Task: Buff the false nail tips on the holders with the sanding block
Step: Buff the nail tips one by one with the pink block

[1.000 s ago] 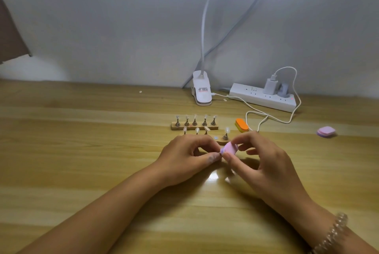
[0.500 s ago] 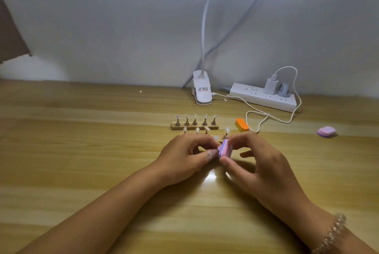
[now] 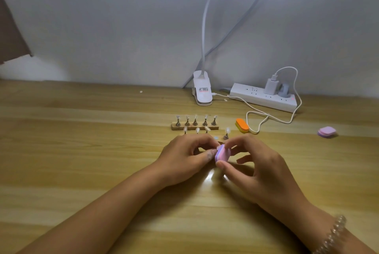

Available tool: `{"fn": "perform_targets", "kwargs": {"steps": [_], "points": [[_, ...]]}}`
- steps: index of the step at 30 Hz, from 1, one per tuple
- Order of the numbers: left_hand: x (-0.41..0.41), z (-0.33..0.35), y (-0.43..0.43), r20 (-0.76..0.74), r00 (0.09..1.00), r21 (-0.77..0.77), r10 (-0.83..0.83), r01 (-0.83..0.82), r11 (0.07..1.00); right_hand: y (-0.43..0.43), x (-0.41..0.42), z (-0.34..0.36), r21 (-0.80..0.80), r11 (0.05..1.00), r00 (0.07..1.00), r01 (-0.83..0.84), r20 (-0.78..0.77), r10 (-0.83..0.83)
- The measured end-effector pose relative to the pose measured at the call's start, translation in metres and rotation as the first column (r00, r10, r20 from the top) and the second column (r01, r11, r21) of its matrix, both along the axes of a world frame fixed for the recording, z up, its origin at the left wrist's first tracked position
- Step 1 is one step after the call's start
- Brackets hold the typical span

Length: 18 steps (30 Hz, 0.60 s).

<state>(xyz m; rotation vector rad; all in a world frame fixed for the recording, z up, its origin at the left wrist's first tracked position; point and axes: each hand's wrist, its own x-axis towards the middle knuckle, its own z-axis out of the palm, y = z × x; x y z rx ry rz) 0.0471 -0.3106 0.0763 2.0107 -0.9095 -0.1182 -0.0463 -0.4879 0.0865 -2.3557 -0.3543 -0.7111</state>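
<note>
Just in front of the wooden holder strip point(image 3: 194, 128): layered pink-and-purple foam sanding block point(image 3: 222, 153), pinched edge-on between thumb and forefinger of the right hand point(image 3: 264, 169), against a small clear false nail tip point(image 3: 218, 148) clamped in the curled left hand point(image 3: 184, 157). Likely light, squashy, best held by its sides; tip thin, probably brittle. Now edge-on, where flat a second ago.

sanding block point(image 3: 222, 153) pink-purple layers | spare block point(image 3: 242, 125) orange | power strip point(image 3: 263, 97) white | holder base point(image 3: 194, 127) seemingly tan
</note>
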Motion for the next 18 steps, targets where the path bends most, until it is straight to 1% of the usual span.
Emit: {"fn": "perform_targets", "kwargs": {"steps": [4,6,9,13,15,17,18], "points": [[-0.003,0.0016,-0.0021,-0.012,1.0,-0.02,0.007,-0.007,1.0,-0.0066,0.0027,0.0007,0.082,0.993,0.996,0.081,0.015,-0.082],[-0.0032,0.0027,-0.0021,-0.024,1.0,-0.013,0.011,-0.011,1.0,-0.0045,0.0017,0.0013,0.053,0.997,0.998,0.05,0.023,-0.051],[-0.002,0.0026,-0.0021,-0.031,1.0,0.004,0.005,-0.005,1.0,0.0003,-0.0008,0.0011,-0.048,0.999,0.999,-0.018,0.033,0.019],[-0.0027,0.0034,-0.0009,-0.023,1.0,0.038,0.018,-0.017,0.999,-0.0035,0.0008,0.0015,0.011,0.999,0.998,0.034,0.048,-0.035],[-0.0028,0.003,-0.0005,-0.017,1.0,0.051,0.015,-0.014,0.999,-0.0031,0.0005,0.0011,-0.019,0.999,0.998,0.035,0.062,-0.034],[-0.0027,0.003,-0.0011,-0.029,0.999,0.043,0.017,-0.016,0.999,-0.0006,-0.0004,0.0002,-0.066,0.998,0.998,-0.004,0.069,0.009],[-0.0025,0.003,-0.0014,-0.032,0.999,0.036,0.02,-0.019,0.999,-0.0001,-0.0005,-0.0001,-0.063,0.998,0.998,-0.017,0.061,0.021]]}}
